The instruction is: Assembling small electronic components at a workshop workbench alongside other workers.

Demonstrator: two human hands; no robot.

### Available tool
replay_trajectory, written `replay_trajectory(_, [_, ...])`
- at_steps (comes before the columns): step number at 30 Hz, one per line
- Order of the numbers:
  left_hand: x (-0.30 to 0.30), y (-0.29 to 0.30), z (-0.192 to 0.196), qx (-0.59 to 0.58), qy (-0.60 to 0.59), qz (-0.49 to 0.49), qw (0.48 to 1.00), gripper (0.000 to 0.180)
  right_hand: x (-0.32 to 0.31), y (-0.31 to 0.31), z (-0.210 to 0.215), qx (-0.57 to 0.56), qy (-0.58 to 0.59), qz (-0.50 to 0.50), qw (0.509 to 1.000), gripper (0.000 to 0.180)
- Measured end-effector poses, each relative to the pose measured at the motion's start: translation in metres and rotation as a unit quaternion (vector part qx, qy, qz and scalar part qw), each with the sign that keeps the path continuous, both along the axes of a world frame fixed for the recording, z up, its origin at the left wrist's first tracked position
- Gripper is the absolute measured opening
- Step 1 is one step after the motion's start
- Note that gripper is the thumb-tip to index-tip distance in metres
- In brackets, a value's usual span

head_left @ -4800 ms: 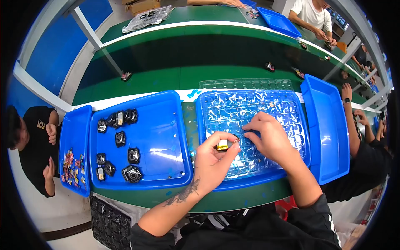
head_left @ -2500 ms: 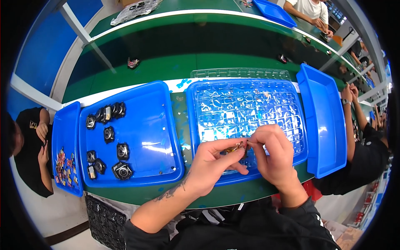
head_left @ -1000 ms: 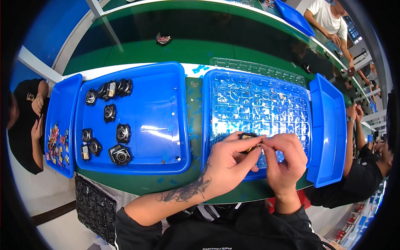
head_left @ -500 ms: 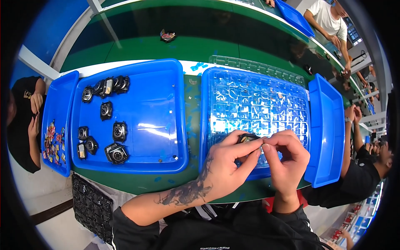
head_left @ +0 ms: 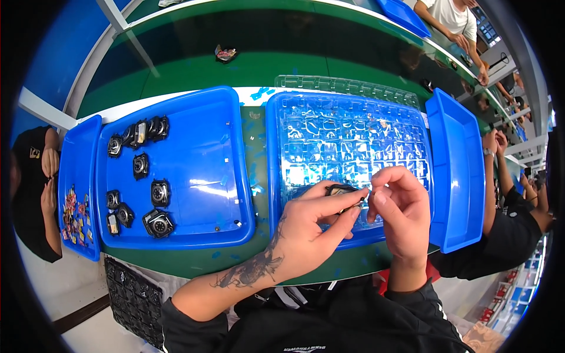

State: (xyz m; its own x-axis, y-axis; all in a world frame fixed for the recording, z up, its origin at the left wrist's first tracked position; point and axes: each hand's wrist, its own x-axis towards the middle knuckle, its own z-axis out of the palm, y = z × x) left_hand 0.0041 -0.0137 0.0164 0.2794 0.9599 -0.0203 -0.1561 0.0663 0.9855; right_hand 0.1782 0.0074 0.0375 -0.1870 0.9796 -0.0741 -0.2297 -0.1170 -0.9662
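Left hand [head_left: 306,226] holds a small black round-faced component [head_left: 340,191] between thumb and fingers; grip clamped on it. Right hand [head_left: 401,212] sits just right of it, thumb and forefinger pinched together at the component's right edge, on something too small to make out. Both hands hover over the near right part of a clear plastic compartment sheet [head_left: 347,138], which lies inside a blue plastic tray [head_left: 272,153] on the green tabletop [head_left: 176,76].

A second clear compartment sheet [head_left: 329,83] juts out from behind the tray's far edge. An upturned blue tray [head_left: 456,170] leans at the right, touching the first tray's right side.

To the left, a second blue plastic tray [head_left: 194,170] carries about nine black round-faced components [head_left: 138,176] grouped along its left side, the nearest one [head_left: 158,223] at the near left corner. A narrow blue bin [head_left: 73,176] further left holds small multicoloured pieces [head_left: 72,215]. A black moulded grid tray [head_left: 135,300] hangs below the tabletop's near edge at left.

A small dark object [head_left: 225,53] lies far back on the tabletop. Other people are at the left edge [head_left: 35,182], at the right edge [head_left: 518,206] and at far right [head_left: 453,15].
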Motion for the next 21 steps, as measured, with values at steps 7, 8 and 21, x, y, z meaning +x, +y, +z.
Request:
replay_trajectory(7, [-0.0012, -0.0014, -0.0048, -0.017, -0.049, -0.001, 0.999, 0.032, -0.0049, -0.0045, 0.0036, 0.222, -0.295, 0.012, 0.929, 0.017])
replay_trajectory(8, [-0.0019, -0.0012, -0.0039, -0.021, -0.042, -0.006, 0.999, 0.036, -0.0071, -0.005, 0.0063, 0.206, -0.296, 0.005, 0.933, 0.016])
replay_trajectory(21, [0.002, -0.0008, -0.0078, -0.001, -0.073, 0.001, 0.997, 0.068, -0.0065, -0.0046, 0.0029, 0.152, -0.251, 0.002, 0.956, 0.022])
